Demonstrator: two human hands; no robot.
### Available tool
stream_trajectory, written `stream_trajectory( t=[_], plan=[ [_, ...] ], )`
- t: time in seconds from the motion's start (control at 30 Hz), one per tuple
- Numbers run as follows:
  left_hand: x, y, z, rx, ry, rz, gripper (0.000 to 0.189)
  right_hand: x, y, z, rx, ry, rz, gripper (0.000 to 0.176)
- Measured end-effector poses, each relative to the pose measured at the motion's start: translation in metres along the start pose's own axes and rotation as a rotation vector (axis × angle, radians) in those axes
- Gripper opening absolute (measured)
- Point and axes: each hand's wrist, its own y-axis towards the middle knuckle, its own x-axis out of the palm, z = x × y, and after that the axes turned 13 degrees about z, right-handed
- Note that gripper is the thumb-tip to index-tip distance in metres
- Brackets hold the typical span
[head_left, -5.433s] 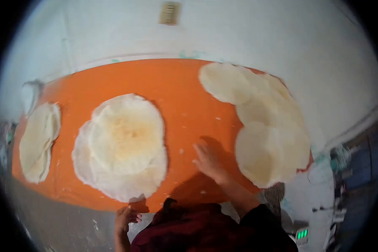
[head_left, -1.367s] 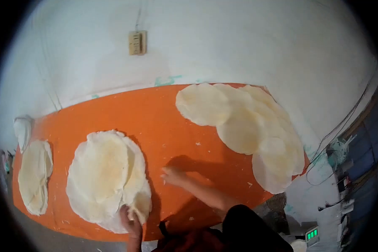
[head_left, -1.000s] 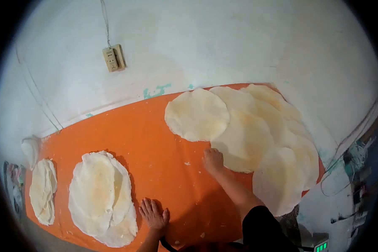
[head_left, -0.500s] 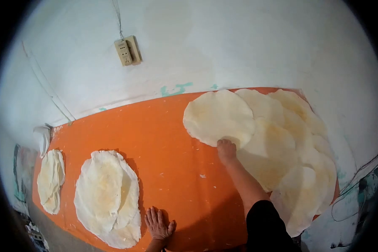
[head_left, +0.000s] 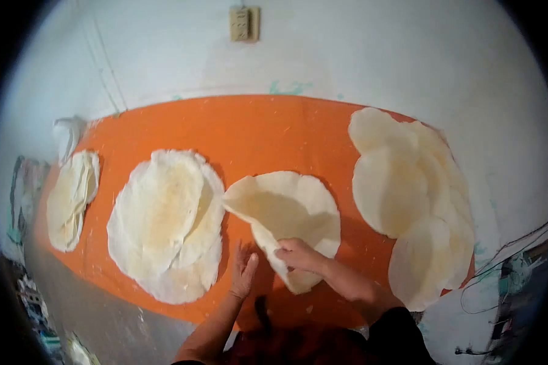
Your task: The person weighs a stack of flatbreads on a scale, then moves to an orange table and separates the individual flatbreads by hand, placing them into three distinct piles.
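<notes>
A thin round flatbread (head_left: 292, 207) hangs partly lifted over the middle of the orange table (head_left: 243, 134). My right hand (head_left: 298, 255) grips its near edge. My left hand (head_left: 245, 271) is just left of it, fingers apart and raised, close to the flatbread's lower edge and holding nothing. A stack of flatbreads (head_left: 164, 222) lies on the table to the left of my hands. A row of overlapping flatbreads (head_left: 408, 194) covers the table's right side.
A smaller pile of flatbreads (head_left: 70, 198) lies at the table's far left, with a white cloth or bag (head_left: 67, 134) behind it. A white wall with a power socket (head_left: 243, 23) stands behind the table. Cables hang at the lower right.
My right hand has taken a flatbread from the right-hand row and pulled it to the table's middle. My left hand has lifted off the table toward it.
</notes>
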Motion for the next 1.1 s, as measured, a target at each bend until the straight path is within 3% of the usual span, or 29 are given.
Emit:
stream_trajectory(
  t=[0.03,0.1,0.13,0.23,0.3,0.37,0.4,0.43,0.5,0.6,0.63,0.67,0.7,0.73,0.77,0.8,0.83,0.87,0.97,1.0,1.1],
  plan=[
    [0.004,-0.01,0.023,-0.081,-0.183,-0.094,0.067,0.02,-0.012,-0.005,0.039,0.127,-0.088,0.023],
    [-0.002,-0.028,0.031,0.048,-0.237,-0.102,0.074,0.05,-0.021,-0.001,-0.023,0.138,-0.193,0.025],
    [-0.01,-0.038,0.032,-0.121,-0.369,-0.097,0.075,0.06,-0.025,0.0,-0.039,0.173,-0.214,0.026],
    [-0.028,-0.05,0.034,-0.162,-0.32,-0.118,0.069,0.075,-0.033,0.01,-0.01,0.265,-0.223,0.028],
    [-0.023,-0.053,0.042,-0.154,-0.323,-0.084,0.054,0.081,-0.032,0.022,0.009,0.239,-0.172,0.026],
    [-0.029,-0.045,0.031,-0.176,-0.257,-0.096,0.044,0.099,-0.033,0.028,-0.073,0.125,0.085,0.023],
    [-0.027,-0.045,0.025,-0.168,-0.201,0.037,0.031,0.108,-0.033,0.033,-0.117,0.073,0.208,0.022],
    [-0.039,-0.037,0.008,-0.215,-0.013,0.001,0.028,0.115,-0.026,0.047,-0.126,0.147,0.287,0.021],
    [-0.047,-0.024,0.0,-0.17,0.005,-0.067,0.028,0.116,-0.01,0.074,-0.138,0.303,0.45,0.021],
    [-0.037,-0.016,0.089,-0.347,-0.1,-0.01,0.033,0.039,-0.042,0.007,-0.019,0.451,0.515,0.027],
    [-0.054,-0.001,0.089,-0.406,-0.423,-0.162,0.038,0.004,-0.042,0.005,0.025,0.464,0.552,0.026],
    [-0.07,0.007,0.118,-0.178,-0.105,-0.263,0.043,-0.015,-0.059,-0.017,-0.082,0.444,0.586,0.026],
    [-0.085,0.02,0.125,-0.219,-0.254,-0.231,0.042,-0.034,-0.076,-0.04,-0.189,0.422,0.62,0.026],
    [-0.107,0.031,0.135,0.038,0.037,-0.234,0.043,-0.059,-0.075,-0.037,-0.222,0.29,0.652,0.026],
    [-0.117,0.025,0.171,-0.077,-0.007,-0.182,0.045,-0.091,-0.076,-0.031,-0.254,0.157,0.68,0.025],
    [-0.137,0.036,0.174,-0.118,-0.12,-0.123,0.047,-0.101,-0.075,-0.037,-0.212,0.247,0.749,0.022],
    [-0.174,0.047,0.163,0.154,0.097,-0.093,0.047,-0.108,-0.074,-0.043,-0.169,0.34,0.817,0.019],
    [-0.196,0.057,0.162,-0.096,-0.255,-0.044,0.045,-0.119,-0.07,-0.045,-0.159,0.352,0.85,0.018],
    [-0.279,0.059,0.142,-0.087,-0.383,0.167,0.039,-0.132,-0.057,-0.063,-0.179,0.317,0.944,0.015],
    [-0.281,0.041,0.144,-0.09,-0.423,0.199,0.039,-0.127,-0.055,-0.077,-0.221,0.259,0.971,0.015],
    [-0.365,0.051,0.038,-0.267,-0.517,0.329,0.043,-0.134,-0.026,-0.099,-0.442,-0.144,0.994,0.013]
  ],
)
